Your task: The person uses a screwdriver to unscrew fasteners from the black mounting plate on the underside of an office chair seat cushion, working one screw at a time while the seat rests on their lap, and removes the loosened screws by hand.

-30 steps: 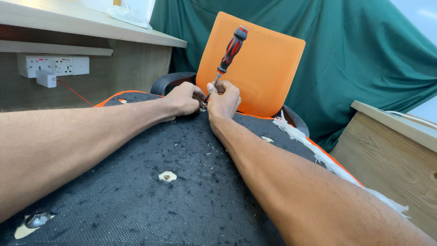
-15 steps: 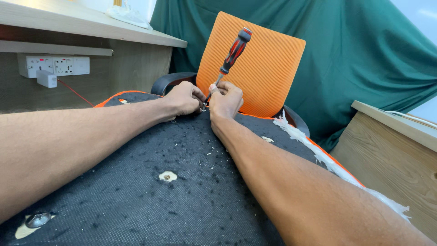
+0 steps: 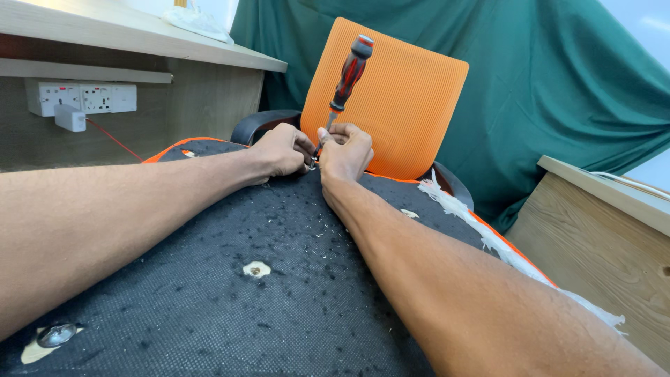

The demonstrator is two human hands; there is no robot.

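Two bare arms reach out over the black underside of a chair seat [image 3: 209, 293]. The left hand [image 3: 279, 150] and the right hand [image 3: 345, 150] meet at the far edge of the seat, almost touching each other. Both hands are curled tight around the lower end of a screwdriver [image 3: 347, 77]. Its red and black handle sticks up above the hands and leans a little to the right. The metal tip goes down between the fingers, and the spot where it meets the seat is hidden. The left fingers pinch near the tip, but I cannot tell just what they press on.

The seat fabric is rough and has small white bits all over it. A pale round hole [image 3: 256, 269] with a metal spot sits in the middle of the seat, well apart from the hands. A shiny bolt [image 3: 54, 335] shows near the bottom left corner. White frayed stuffing [image 3: 481, 227] runs along the right orange edge of the seat.

Behind the hands stands an orange ribbed chair back [image 3: 405, 105]. A green cloth [image 3: 544, 91] hangs behind that. A wooden desk [image 3: 125, 31] is on the left, with white wall sockets [image 3: 84, 98] under it. A wooden box [image 3: 607, 237] sits on the right.
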